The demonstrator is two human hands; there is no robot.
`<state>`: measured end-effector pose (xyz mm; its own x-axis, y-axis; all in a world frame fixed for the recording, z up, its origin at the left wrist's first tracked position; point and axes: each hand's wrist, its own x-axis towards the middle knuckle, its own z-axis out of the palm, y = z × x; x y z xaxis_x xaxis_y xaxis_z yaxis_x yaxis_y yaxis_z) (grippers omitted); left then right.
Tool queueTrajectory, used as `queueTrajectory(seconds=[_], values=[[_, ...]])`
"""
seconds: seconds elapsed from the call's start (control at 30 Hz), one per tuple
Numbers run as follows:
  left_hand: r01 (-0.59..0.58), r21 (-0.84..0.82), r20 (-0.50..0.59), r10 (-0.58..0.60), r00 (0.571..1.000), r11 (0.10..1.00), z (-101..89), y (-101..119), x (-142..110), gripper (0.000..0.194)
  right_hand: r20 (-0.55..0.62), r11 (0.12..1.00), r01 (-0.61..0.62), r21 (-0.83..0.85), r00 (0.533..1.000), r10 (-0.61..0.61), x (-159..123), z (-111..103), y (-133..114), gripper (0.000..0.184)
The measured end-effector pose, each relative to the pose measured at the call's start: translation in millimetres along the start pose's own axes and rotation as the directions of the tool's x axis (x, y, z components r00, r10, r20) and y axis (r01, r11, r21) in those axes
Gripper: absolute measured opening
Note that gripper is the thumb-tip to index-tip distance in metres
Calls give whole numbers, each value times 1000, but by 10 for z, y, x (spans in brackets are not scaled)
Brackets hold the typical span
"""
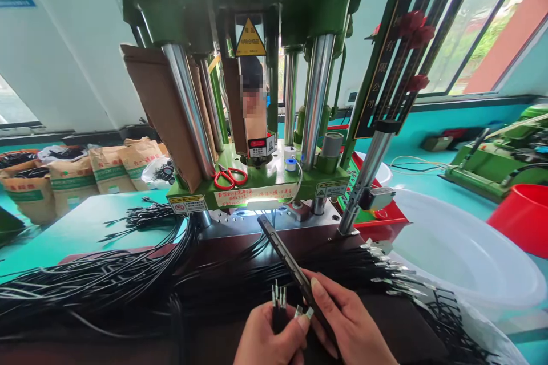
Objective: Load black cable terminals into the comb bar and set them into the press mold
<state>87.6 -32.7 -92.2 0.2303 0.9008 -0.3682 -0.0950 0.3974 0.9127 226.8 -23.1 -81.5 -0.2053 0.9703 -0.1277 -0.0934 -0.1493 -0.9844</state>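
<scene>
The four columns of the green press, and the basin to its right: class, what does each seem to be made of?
Columns: probably polished steel; bright, mirror-like, with streaked reflections. Basin: likely plastic; white, smooth, slightly translucent, with a thin rounded rim.

Both your hands were low in the view, close together.

Your left hand (pixel 268 336) was curled into a loose fist, thumb and fingers pinched shut, knuckles turned toward you. Your right hand (pixel 349 322) lay just beside it, touching it at the fingertips, its fingers bent and closed, thumb stretched forward and up to the left.
</scene>
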Motion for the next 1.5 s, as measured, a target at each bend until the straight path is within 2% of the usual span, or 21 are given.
queueTrajectory(seconds=[0.4, 0.53, 0.67, 0.77, 0.87, 1.07, 1.3, 1.5], values=[[1, 111, -51, 4, 999, 994, 29, 45, -5, 50, 5, 998, 29, -64, 1000, -29, -17, 17, -35, 49], [-2, 86, -13, 3, 1000, 996, 23, 52, 1, 52, -48, 987, 81, -142, 995, -88, -27, 34, -15, 48], [22, 31, 27, -23, 999, 999, 19, 76, -19, 51, -50, 968, 140, -208, 987, -153, -30, 25, -6, 46], [78, -125, 60, -71, 996, 989, -15, 97, -38, 48, -80, 989, 67, -129, 994, -77, -46, -3, -22, 50], [58, -207, 24, -54, 998, 977, -88, 95, -32, 49, -97, 999, -36, -16, 995, 34, -73, -31, -38, 57], [26, -54, 58, -23, 998, 998, -126, 100, 1, 46, -20, 999, -35, -31, 999, 35, -89, -43, -79, 55], [82, 17, 0, -82, 997, 996, -27, 178, -24, 51, 48, 997, -3, -79, 999, 7, -82, -50, -110, 50], [113, 47, -33, -112, 993, 992, -13, 244, -69, 50, 39, 996, 1, -86, 999, 2, -73, -48, -83, 46]])
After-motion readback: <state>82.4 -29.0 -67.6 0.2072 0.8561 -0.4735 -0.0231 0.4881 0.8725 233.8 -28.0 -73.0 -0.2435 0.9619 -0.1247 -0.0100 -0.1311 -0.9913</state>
